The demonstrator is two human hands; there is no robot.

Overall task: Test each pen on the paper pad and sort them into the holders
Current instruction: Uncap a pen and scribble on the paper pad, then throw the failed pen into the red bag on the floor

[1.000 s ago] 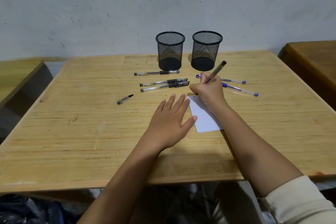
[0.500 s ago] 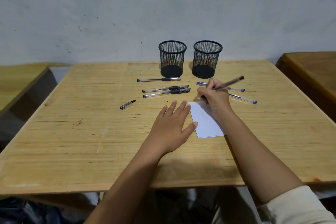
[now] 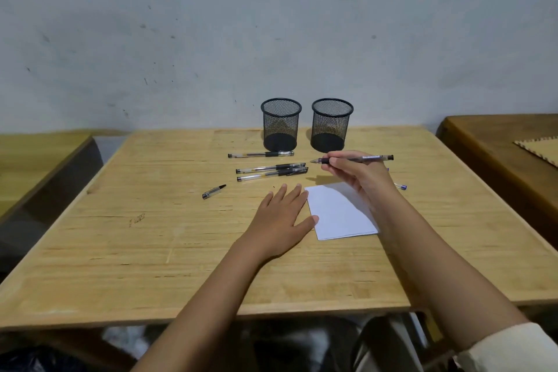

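Note:
My right hand [image 3: 360, 177] holds an uncapped black pen [image 3: 373, 158] level above the far end of the white paper pad [image 3: 338, 213], tip pointing left. My left hand [image 3: 279, 220] lies flat on the table with its thumb on the pad's left edge. Two empty black mesh holders, left [image 3: 280, 124] and right [image 3: 331, 124], stand at the back. Three capped black pens [image 3: 271, 167] lie left of centre. A loose pen cap [image 3: 213, 191] lies further left. The blue end of a pen [image 3: 401, 187] shows past my right wrist.
The wooden table [image 3: 151, 235] ends against a grey wall. A lower bench [image 3: 36, 160] stands at the left and a darker table [image 3: 498, 145] with a woven mat [image 3: 540, 148] at the right. Dark bags lie under the front edge.
My right hand lifted the pen off the pad and turned it from slanted writing position to level, tip left. My left hand stayed on the pad. The view tilted upward.

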